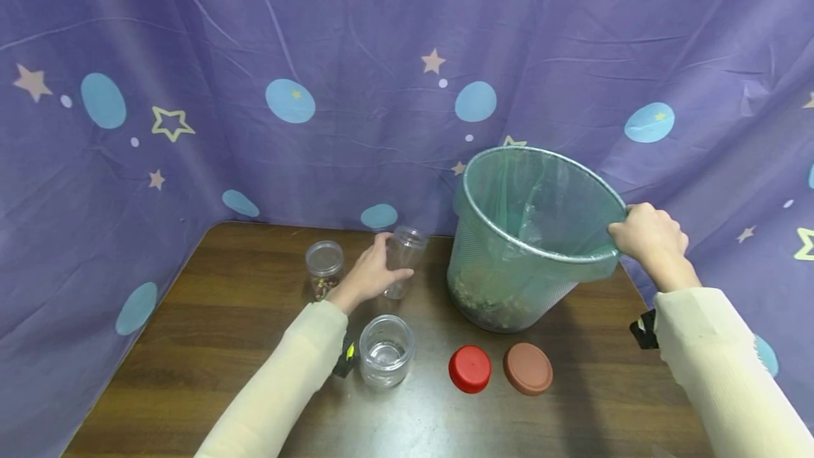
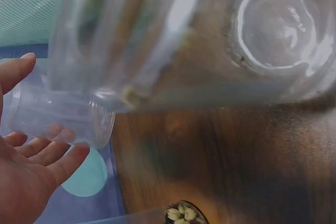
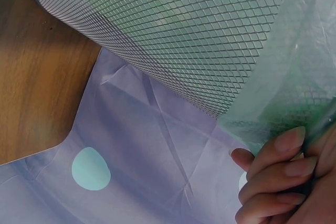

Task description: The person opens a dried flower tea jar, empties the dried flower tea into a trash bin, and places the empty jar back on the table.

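Observation:
My left hand curls about a tall clear jar, thumb on one side and fingers on the other. That jar leans slightly; in the left wrist view some fingertips show through its wall. My right hand grips the rim of a mesh wastebasket lined with a green plastic bag. The basket is tilted, with dark plant-like bits showing low through its side. In the right wrist view, the fingers bend over the bag at the rim.
A wide clear jar stands near my left wrist. Behind the left arm is a clear jar with dried buds. A red lid and a brownish-pink lid lie before the basket. A purple curtain hangs behind the wooden table.

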### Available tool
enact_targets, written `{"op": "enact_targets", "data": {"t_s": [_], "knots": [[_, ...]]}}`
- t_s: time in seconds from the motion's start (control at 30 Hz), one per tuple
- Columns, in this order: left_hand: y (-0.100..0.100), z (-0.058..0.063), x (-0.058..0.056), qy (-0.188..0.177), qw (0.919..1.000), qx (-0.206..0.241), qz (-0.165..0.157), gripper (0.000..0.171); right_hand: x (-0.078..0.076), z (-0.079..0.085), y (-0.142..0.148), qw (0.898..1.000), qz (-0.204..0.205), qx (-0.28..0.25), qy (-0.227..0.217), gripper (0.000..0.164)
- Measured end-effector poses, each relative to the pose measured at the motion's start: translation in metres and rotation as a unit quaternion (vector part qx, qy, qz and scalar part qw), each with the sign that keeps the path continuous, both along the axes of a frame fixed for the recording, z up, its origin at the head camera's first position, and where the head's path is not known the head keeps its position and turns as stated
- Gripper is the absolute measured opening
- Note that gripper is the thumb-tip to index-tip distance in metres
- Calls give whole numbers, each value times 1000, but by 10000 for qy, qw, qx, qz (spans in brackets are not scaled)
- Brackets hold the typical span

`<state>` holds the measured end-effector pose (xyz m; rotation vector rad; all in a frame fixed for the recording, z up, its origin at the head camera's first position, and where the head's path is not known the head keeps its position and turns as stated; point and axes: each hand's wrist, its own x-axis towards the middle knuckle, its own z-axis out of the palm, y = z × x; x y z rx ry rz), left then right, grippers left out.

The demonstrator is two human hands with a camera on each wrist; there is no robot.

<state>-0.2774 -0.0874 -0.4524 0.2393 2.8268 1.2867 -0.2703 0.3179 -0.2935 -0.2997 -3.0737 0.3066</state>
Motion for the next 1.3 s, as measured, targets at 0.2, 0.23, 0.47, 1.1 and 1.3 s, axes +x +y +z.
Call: {"op": "enact_targets", "data": {"t_s": [0.2,0.23,0.47,1.1,1.3], "knots": [[-4,-9,0,-82,9996,248,121,88,-1,-1,0,10000,-7,-21,20,32],[-4,-10,0,-102,9993,338,138,86,-1,-1,0,10000,-10,-23,17,32],[-7,-19,2,-276,9980,501,258,75,0,0,-1,10000,-48,-42,-16,33],[-14,-36,9,-453,9977,388,327,82,1,2,-3,10000,-64,20,-67,39],[-15,-39,12,-473,9970,501,350,85,0,1,-2,9999,-68,16,-73,41]]}}
